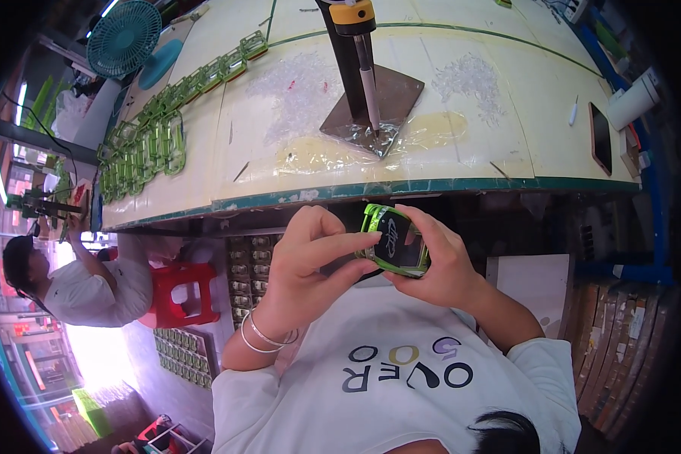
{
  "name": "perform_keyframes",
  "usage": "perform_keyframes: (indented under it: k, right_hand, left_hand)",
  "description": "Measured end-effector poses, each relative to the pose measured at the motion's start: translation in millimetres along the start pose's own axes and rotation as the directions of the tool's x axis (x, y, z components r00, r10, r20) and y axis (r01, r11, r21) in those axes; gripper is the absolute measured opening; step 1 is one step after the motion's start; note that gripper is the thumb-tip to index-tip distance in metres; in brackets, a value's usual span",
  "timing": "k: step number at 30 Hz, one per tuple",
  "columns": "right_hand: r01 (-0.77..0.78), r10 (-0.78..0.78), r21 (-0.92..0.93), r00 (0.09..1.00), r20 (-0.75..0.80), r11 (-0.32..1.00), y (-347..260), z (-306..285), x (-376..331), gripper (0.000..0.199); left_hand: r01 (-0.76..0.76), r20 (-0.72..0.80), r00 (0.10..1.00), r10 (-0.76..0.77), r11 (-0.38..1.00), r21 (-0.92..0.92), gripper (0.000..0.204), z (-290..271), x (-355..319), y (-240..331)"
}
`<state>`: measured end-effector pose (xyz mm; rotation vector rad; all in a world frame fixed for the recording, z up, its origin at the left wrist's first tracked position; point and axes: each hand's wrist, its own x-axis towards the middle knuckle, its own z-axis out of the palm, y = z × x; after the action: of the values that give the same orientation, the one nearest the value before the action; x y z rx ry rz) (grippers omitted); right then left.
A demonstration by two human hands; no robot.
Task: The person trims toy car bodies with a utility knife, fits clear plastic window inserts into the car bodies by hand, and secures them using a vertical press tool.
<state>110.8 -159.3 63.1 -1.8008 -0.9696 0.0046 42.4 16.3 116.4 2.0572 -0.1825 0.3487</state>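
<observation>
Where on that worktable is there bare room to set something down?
The best patch is the tabletop between the right-hand clear scraps and the white pen. A narrower strip separates the green frames from the left-hand clear scraps. It's crowded around the dark base plate, with scraps either side and film on it.

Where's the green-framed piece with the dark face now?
The green-framed piece is just right of centre in the head view, below the near edge of the table, between the left hand and the right hand, which grips it.
</observation>
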Motion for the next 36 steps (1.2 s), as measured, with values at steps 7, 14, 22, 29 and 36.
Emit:
perform_keyframes:
  k: [7,14,22,29,36]
  right_hand:
    - [-0.068,0.068,0.046,0.998,-0.004,0.997,5,2,-3,0.07]
    - [-0.33,0.325,0.149,0.944,0.055,0.932,8,10,-20,0.067]
    - [-0.079,0.081,-0.21,0.997,0.003,0.974,13,10,-20,0.065]
    - [-0.181,0.087,-0.397,0.966,-0.244,0.9,55,-69,34,0.023]
    - [-0.298,0.12,-0.704,0.949,-0.291,0.645,124,-102,54,0.008]
  left_hand:
    - [-0.218,0.083,0.976,0.201,0.915,0.34,0.04,4,5,3]
    - [-0.285,0.116,0.958,0.263,0.82,0.496,0.039,26,-15,-22]
    - [0.229,0.024,0.839,-0.544,0.312,-0.922,0.033,76,-32,-35]
    - [0.399,0.201,0.809,-0.553,0.265,-0.878,0.034,62,-29,-50]
    - [0.395,0.165,0.804,-0.571,0.306,-0.866,0.032,63,-35,-56]
